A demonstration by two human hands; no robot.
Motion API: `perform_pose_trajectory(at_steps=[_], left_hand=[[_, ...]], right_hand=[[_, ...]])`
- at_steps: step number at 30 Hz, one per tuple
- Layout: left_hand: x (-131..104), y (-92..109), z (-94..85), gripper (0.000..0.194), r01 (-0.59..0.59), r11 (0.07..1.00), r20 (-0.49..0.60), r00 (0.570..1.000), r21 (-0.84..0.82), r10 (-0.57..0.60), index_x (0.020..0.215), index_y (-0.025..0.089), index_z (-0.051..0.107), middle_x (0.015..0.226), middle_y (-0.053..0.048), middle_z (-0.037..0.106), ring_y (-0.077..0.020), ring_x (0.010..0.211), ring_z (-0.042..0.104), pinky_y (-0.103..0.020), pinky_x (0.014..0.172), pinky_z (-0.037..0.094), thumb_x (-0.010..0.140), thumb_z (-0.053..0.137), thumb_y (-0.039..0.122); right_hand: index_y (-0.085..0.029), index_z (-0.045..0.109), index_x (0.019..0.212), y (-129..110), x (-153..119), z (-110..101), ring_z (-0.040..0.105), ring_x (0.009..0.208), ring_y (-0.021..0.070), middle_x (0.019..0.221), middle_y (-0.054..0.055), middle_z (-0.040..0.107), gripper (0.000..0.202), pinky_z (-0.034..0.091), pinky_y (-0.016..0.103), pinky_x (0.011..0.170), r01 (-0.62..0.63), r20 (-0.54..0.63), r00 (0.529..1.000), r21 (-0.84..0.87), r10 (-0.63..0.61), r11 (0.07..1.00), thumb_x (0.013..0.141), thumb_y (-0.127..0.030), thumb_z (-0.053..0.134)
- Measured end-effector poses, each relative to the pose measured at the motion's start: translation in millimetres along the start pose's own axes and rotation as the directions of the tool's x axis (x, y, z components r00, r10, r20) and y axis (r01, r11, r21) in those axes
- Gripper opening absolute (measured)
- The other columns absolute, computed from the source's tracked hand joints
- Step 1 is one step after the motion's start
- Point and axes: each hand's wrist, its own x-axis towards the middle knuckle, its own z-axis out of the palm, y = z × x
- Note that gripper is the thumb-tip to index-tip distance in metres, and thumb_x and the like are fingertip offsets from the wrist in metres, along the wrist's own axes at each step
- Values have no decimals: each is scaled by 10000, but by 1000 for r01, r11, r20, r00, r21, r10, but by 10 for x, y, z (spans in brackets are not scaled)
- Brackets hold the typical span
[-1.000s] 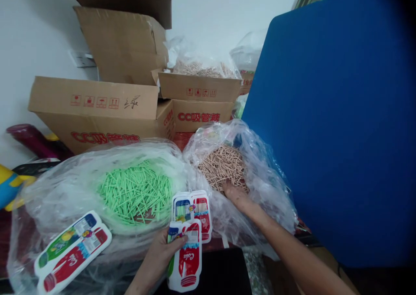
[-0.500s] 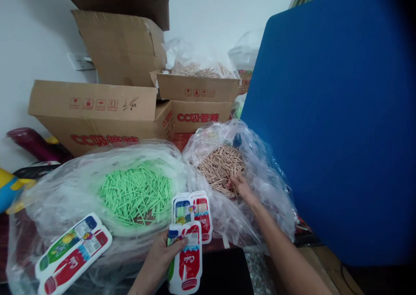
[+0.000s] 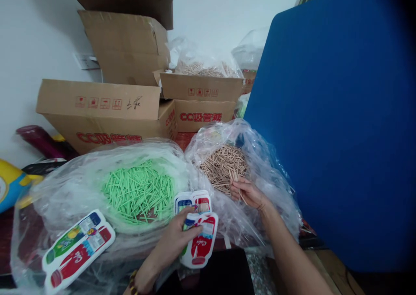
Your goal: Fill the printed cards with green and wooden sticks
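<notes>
My left hand (image 3: 182,234) grips a bottle-shaped packet (image 3: 203,243) with a red cola print, its thumb across the front. Just behind it lie more such packets (image 3: 193,199), partly hidden by the hand and the held one. My right hand (image 3: 248,192) pinches a small bunch of thin brown candy sticks (image 3: 234,176) at the near edge of the pile of brown sticks (image 3: 224,165). That pile rests in an open clear plastic bag (image 3: 269,191). To the left, green sticks (image 3: 139,191) fill another open plastic bag (image 3: 81,173).
Several packets (image 3: 79,249) are stacked at the front left. Cardboard boxes (image 3: 97,100) stand along the back, one holding a bag of brown sticks (image 3: 204,69). A large blue panel (image 3: 325,126) borders the right side. A dark red bottle (image 3: 37,139) leans at the far left.
My right hand has drawn back slightly from the brown pile with a bunch of sticks in its fingers. My left hand has moved up and right with the packet.
</notes>
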Motion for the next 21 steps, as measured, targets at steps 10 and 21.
perform_pose_trajectory(at_steps=[10,21], left_hand=[[1038,305,421,129,-190,946,190,971,264,142,784,141,663,713,-13,667,-178,644,576,-253,613,427,733,608,246],[1132,228,518,232,53,998,233,971,-18,-48,773,110,669,609,-10,654,-165,575,591,-258,591,452,676,706,318]], right_hand=[[-195,620,889,-119,75,30,355,435,67,541,-67,461,304,273,211,438,118,-11,993,98,-117,988,681,-383,737],[-190,624,796,117,123,103,573,587,142,710,11,639,294,449,268,584,148,-165,978,117,-127,982,654,-413,753]])
